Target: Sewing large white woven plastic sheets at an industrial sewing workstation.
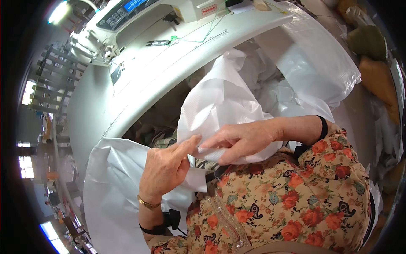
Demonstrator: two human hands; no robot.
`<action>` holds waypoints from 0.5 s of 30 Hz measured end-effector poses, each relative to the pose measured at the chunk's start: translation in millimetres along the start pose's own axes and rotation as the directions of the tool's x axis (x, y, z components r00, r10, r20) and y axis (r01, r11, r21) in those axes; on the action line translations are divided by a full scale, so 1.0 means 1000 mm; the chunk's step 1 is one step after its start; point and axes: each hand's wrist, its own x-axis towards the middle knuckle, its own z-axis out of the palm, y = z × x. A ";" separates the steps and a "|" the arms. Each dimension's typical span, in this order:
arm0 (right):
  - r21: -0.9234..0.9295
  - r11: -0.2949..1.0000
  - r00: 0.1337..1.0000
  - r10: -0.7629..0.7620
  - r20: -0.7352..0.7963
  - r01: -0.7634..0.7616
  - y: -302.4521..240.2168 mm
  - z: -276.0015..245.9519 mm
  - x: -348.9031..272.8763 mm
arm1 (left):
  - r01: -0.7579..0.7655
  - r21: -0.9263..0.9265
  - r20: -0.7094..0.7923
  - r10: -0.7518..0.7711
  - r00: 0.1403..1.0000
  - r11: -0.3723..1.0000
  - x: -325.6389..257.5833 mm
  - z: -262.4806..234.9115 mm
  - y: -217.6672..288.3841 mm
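Observation:
A thin white sheet point(218, 99), crinkled like coated cloth or plastic, lies bunched over my lap in front of the sewing table. My left hand point(164, 168) is closed with its thumb and fingertips at the sheet's near edge. From the other side my right hand point(244, 139) grips the same edge, its fingers folded over the white material and its index fingertip close to my left fingers. Part of what lies between the fingertips is hidden. More white material point(112, 186) hangs down at the left beside my left forearm.
Beyond my hands stands a sewing machine point(148, 12) on a white curved-edge table point(169, 63). Thread snips point(158, 42) and green thread point(198, 41) lie on it. Translucent plastic sheeting point(313, 55) drapes at the right, near olive cloth point(367, 42) and brown cloth point(380, 80).

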 end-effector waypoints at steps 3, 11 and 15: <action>-0.045 0.999 0.997 0.025 0.076 -0.021 -0.001 0.002 0.003 | 0.102 0.177 0.006 -0.105 0.994 0.979 -0.005 0.004 -0.009; 0.056 0.883 0.728 0.418 -0.543 -0.466 0.090 -0.072 -0.001 | 0.131 -0.148 -0.145 -0.152 0.978 0.980 -0.034 0.011 -0.018; 0.019 0.942 0.866 0.316 -0.386 -0.336 0.115 -0.039 -0.086 | -0.073 -0.133 -0.184 0.048 0.982 0.988 -0.049 -0.011 0.022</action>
